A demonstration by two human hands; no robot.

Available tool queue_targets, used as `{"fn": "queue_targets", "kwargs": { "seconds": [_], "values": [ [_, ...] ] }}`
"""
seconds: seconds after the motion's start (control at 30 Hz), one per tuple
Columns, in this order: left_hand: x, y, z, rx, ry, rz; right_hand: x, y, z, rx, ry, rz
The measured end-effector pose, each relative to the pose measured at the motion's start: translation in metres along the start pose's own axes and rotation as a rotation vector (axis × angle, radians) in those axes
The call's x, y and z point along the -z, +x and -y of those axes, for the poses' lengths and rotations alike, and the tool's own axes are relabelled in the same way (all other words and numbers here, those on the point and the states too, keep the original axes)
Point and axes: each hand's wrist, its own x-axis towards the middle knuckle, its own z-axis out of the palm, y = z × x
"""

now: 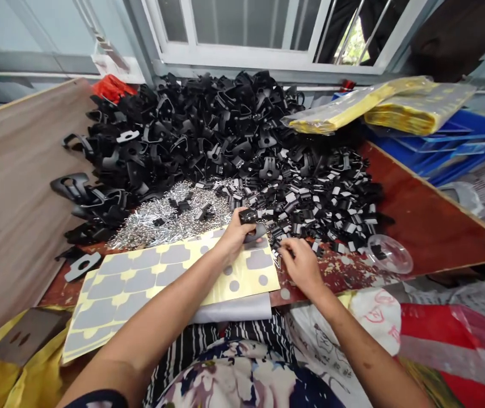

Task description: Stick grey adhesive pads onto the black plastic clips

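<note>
Black plastic part (256, 232) was pinched in left hand (234, 236), over yellow-grey sheet (140, 279).
Right hand (302, 262) was curled just right of the sheet, grip couldn't be told; small black pieces (310, 201) lay beyond it, metal pins (174, 224) heaped farther left, larger black parts (202, 127) piled far.

A black clip (256, 233), curved and smooth, sits gripped in the left hand (236, 235) above the desk's (429, 209) near half. Silver pins (277, 259) lie loose beside the right hand (300, 262), toward the near edge.
</note>
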Motion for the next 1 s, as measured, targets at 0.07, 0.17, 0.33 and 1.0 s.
{"fn": "queue_targets", "kwargs": {
  "seconds": [0.07, 0.17, 0.33, 1.0],
  "values": [
    [-0.003, 0.01, 0.003, 0.028, 0.01, 0.056, -0.003, -0.011, -0.002, 0.142, -0.09, 0.074],
    [-0.003, 0.017, 0.014, 0.072, 0.073, 0.145, -0.016, -0.022, 0.004, 0.215, -0.19, 0.111],
    [0.007, 0.02, 0.04, -0.079, 0.177, 0.122, -0.025, -0.021, 0.009, 0.133, -0.177, 0.116],
    [0.007, -0.061, 0.004, 0.207, -0.325, 0.159, 0.017, 0.0, 0.048, -0.111, 0.45, -0.063]
  ]
}}
